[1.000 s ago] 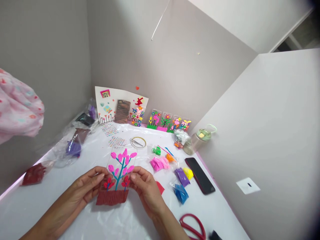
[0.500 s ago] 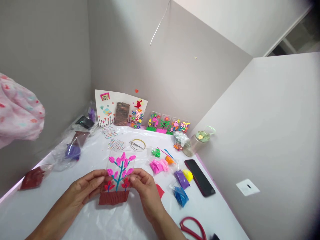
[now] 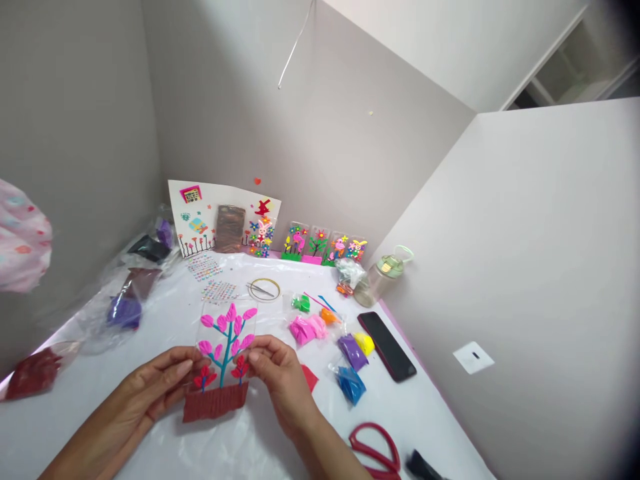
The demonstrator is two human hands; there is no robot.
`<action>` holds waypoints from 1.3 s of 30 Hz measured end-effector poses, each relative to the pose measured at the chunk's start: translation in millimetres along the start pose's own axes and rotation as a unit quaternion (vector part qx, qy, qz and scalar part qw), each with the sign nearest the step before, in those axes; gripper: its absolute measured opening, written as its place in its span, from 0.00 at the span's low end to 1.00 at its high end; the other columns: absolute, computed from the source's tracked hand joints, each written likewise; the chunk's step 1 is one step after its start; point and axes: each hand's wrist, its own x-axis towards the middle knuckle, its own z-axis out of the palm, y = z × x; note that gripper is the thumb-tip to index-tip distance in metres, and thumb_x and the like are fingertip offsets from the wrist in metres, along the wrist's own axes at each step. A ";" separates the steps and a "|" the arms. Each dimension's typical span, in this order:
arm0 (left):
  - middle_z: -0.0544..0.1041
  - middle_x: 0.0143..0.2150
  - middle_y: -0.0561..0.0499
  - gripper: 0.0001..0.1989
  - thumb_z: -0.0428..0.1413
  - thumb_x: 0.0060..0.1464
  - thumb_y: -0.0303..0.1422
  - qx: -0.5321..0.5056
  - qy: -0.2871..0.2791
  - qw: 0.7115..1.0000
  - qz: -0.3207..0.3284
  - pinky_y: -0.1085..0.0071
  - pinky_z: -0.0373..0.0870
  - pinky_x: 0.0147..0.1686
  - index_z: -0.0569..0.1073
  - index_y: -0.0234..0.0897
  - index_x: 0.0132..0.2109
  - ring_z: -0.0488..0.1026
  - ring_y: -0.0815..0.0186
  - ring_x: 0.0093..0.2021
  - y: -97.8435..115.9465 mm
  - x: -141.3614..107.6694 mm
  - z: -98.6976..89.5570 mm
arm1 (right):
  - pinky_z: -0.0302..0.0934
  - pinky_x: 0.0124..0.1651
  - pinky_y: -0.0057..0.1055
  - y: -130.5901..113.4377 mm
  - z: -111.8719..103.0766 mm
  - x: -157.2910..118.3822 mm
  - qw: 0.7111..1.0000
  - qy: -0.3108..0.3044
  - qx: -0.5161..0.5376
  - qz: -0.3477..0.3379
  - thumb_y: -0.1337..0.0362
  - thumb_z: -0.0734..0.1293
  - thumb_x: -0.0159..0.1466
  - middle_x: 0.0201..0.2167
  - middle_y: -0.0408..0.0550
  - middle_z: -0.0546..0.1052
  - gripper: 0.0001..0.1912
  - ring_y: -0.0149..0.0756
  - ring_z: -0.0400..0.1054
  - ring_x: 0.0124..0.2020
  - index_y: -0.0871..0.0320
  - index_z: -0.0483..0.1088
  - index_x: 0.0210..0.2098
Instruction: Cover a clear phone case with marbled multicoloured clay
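Note:
Between my two hands is a clear panel (image 3: pixel 225 360), about the size of a phone case, held tilted above the table. A modelled plant decorates it: pink leaves on a teal stem, smaller red flowers low on both sides, and a ridged brown clay base along the bottom. My left hand (image 3: pixel 163 383) pinches its left edge between thumb and fingers. On the right edge, my right hand (image 3: pixel 280 373) grips with the thumb in front. A piece of red material (image 3: pixel 309 378) lies just beyond the right hand, partly hidden by it.
Clay packets (image 3: pixel 307 329), a phone (image 3: pixel 387 347), red-handled scissors (image 3: pixel 375 447) and a bottle (image 3: pixel 381 277) lie or stand right. Gem sheets (image 3: pixel 220 291) and tweezers on a ring (image 3: pixel 264 289) are behind the panel. Decorated panels (image 3: pixel 299 241) lean on the wall. Bagged clay (image 3: pixel 125 311) lies left.
The whole view has shifted, so most things appear further left. Both hands still hold the panel in nearly the same pose. More of the black object beside the scissors shows.

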 end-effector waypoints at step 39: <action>0.81 0.43 0.53 0.04 0.63 0.58 0.36 -0.016 -0.026 1.000 0.000 0.79 0.74 0.46 0.81 0.45 0.40 0.75 0.66 0.47 8.7 -8.9 9.2 | 0.64 0.41 0.29 -7.1 4.8 -4.1 0.998 -0.034 0.041 0.037 0.58 0.78 0.55 0.30 0.45 0.80 0.14 0.31 0.73 0.31 0.60 0.77 0.36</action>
